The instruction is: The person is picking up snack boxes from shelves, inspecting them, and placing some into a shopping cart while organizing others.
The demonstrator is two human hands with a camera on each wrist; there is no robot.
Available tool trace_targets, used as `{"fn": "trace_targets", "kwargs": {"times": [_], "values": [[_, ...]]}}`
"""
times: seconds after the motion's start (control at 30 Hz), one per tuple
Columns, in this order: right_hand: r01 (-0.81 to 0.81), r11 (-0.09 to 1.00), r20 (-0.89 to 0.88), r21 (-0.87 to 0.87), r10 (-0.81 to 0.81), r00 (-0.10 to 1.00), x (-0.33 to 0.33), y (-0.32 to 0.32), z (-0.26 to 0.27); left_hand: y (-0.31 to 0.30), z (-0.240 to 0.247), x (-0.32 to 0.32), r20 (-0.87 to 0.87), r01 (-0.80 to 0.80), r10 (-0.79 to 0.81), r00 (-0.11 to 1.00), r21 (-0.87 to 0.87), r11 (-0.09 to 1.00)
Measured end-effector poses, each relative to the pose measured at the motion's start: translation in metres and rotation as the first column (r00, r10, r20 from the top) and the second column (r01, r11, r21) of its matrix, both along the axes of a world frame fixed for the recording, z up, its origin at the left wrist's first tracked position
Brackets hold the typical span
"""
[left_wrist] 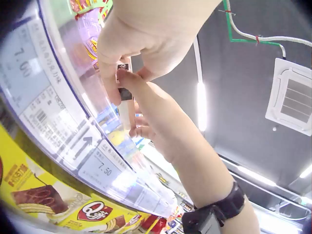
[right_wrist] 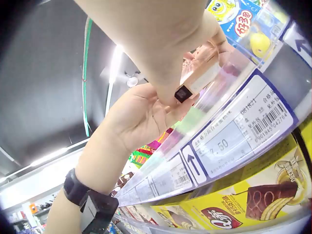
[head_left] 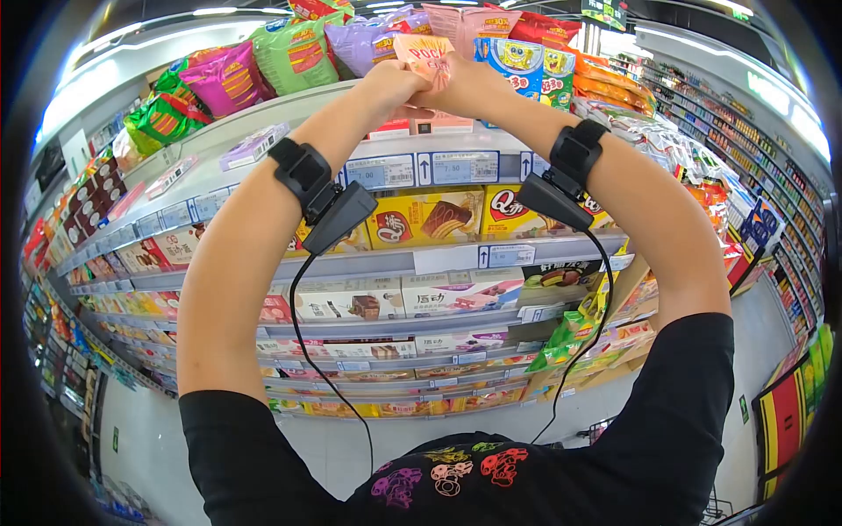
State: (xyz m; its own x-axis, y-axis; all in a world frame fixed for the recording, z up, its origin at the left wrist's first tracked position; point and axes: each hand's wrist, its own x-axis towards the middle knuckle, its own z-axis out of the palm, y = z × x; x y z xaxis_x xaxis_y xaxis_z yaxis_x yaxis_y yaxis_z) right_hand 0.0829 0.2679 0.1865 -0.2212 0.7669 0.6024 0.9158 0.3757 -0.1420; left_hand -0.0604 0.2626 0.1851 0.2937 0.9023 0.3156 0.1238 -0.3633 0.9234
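Note:
A pink Pocky box (head_left: 430, 57) is held up over the top shelf, its printed front showing in the head view. My left hand (head_left: 399, 85) grips it from the left, and my right hand (head_left: 469, 86) holds it from the right, the two hands close together. The left wrist view shows the narrow side of the box (left_wrist: 125, 93) with its dark end, between the left fingers and the right thumb. In the right wrist view the box (right_wrist: 202, 78) lies slanted between the hands, its far part partly covered by fingers.
Price labels (head_left: 456, 168) line the top shelf edge just below the forearms. Bagged snacks (head_left: 294, 54) stand behind the hands, with blue SpongeBob packs (head_left: 513, 66) at right. Yellow snack boxes (head_left: 425, 217) fill the shelf below. A flat lilac box (head_left: 252, 147) lies left on the top shelf.

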Motion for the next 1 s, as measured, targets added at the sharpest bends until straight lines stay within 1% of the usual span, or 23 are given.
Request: {"fn": "trace_targets", "kwargs": {"times": [0.1, 0.13, 0.2, 0.27, 0.3, 0.33, 0.37, 0.43, 0.53, 0.63, 0.73, 0.77, 0.83, 0.93, 1.0], "values": [[-0.012, 0.995, 0.027, -0.098, 0.015, 1.0, 0.0, 0.013, 0.001, 0.016, -0.004, 0.003, -0.095, -0.063, 0.063, 0.994, 0.001, 0.998], [-0.009, 0.995, 0.058, -0.096, 0.015, 0.998, 0.0, 0.013, 0.0, 0.02, -0.005, 0.003, -0.211, -0.115, 0.127, 0.969, 0.068, 0.991], [-0.007, 0.996, 0.122, -0.085, 0.017, 0.992, 0.0, 0.012, 0.0, 0.028, -0.005, -0.002, -0.414, -0.196, 0.274, 0.868, 0.221, 0.955], [-0.021, 0.987, 0.144, -0.162, 0.045, 0.989, -0.003, 0.014, 0.005, 0.059, -0.012, -0.01, -0.51, -0.141, 0.298, 0.807, 0.324, 0.936], [-0.026, 0.979, 0.153, -0.204, 0.058, 0.987, -0.004, 0.014, 0.006, 0.058, -0.012, -0.01, -0.555, -0.106, 0.31, 0.772, 0.368, 0.924], [0.003, 0.969, 0.143, -0.249, 0.034, 0.989, -0.005, 0.014, 0.007, 0.058, -0.01, -0.011, -0.662, -0.099, 0.349, 0.663, 0.385, 0.918], [0.031, 0.955, 0.134, -0.295, 0.009, 0.991, -0.005, 0.014, 0.009, 0.058, -0.009, -0.011, -0.699, -0.051, 0.376, 0.608, 0.439, 0.897], [0.085, 0.918, 0.123, -0.387, -0.04, 0.992, -0.007, 0.014, 0.011, 0.062, -0.011, -0.014, -0.753, 0.057, 0.437, 0.492, 0.529, 0.847], [0.089, 0.93, 0.106, -0.356, -0.054, 0.993, -0.008, 0.019, 0.009, 0.072, -0.015, -0.015, -0.73, 0.209, 0.604, 0.32, 0.676, 0.707], [0.08, 0.924, 0.119, -0.373, -0.038, 0.992, -0.008, 0.023, 0.008, 0.089, -0.017, -0.019, -0.73, 0.215, 0.61, 0.307, 0.678, 0.703], [0.058, 0.939, 0.099, -0.34, -0.026, 0.995, -0.01, 0.03, 0.005, 0.096, -0.02, -0.021, -0.737, 0.113, 0.512, 0.442, 0.612, 0.783], [0.058, 0.934, 0.098, -0.352, -0.025, 0.995, -0.01, 0.033, 0.005, 0.096, -0.022, -0.02, -0.7, 0.03, 0.44, 0.563, 0.549, 0.835], [0.059, 0.925, 0.097, -0.375, -0.025, 0.995, -0.01, 0.033, 0.006, 0.084, -0.024, -0.016, -0.553, -0.098, 0.306, 0.775, 0.374, 0.922], [0.044, 0.933, 0.107, -0.356, -0.006, 0.994, -0.01, 0.038, 0.004, 0.073, -0.025, -0.014, -0.574, -0.029, 0.302, 0.761, 0.436, 0.9], [0.061, 0.926, 0.11, -0.373, -0.022, 0.994, -0.012, 0.034, 0.004, 0.066, -0.025, -0.014, -0.584, -0.024, 0.296, 0.756, 0.427, 0.904]]}}
